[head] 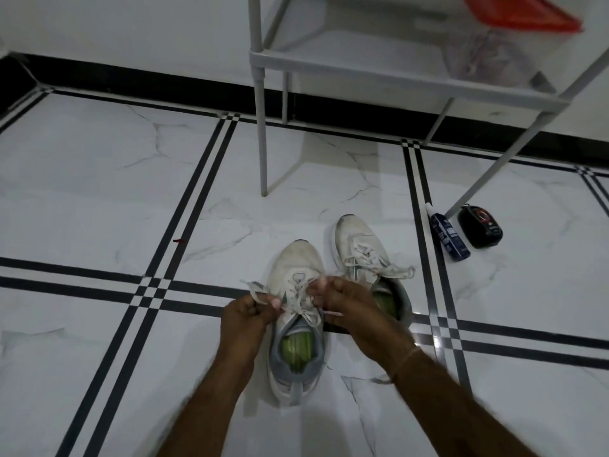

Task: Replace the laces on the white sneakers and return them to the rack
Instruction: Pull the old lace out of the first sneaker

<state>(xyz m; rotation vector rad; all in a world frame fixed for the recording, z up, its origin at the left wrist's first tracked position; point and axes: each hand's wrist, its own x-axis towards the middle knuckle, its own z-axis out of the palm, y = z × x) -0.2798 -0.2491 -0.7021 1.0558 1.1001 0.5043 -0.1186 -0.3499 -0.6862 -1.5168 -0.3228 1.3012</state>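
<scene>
Two forearms are seen reaching in from six o'clock, and both hands are closed on the lace of the nearer sneaker. The left hand is curled, with a flat lace end pinched between thumb and fingers at the shoe's nine o'clock side. The right hand is curled too, and the crossed lacing appears to be pinched at its fingertips at three o'clock.

This sneaker stands on the tiled floor, toe towards twelve o'clock. The second sneaker stands just beside it at about one o'clock, laced loosely, with ends trailing towards three o'clock.

The task is judged to be partway through at most. Laces are threaded in both shoes, but whether they are old or new cannot be told, and no spare laces are seen. Neither shoe has been returned to the grey rack, which stands at twelve to two o'clock, so tying off and shelving are left.

No writing can be read. Pale print is carried on a dark blue bottle lying at three o'clock from the shoes, but it is too small to make out. A red mark on the black case beside it is equally unclear. Only a green stripe is seen on the sneakers.
</scene>
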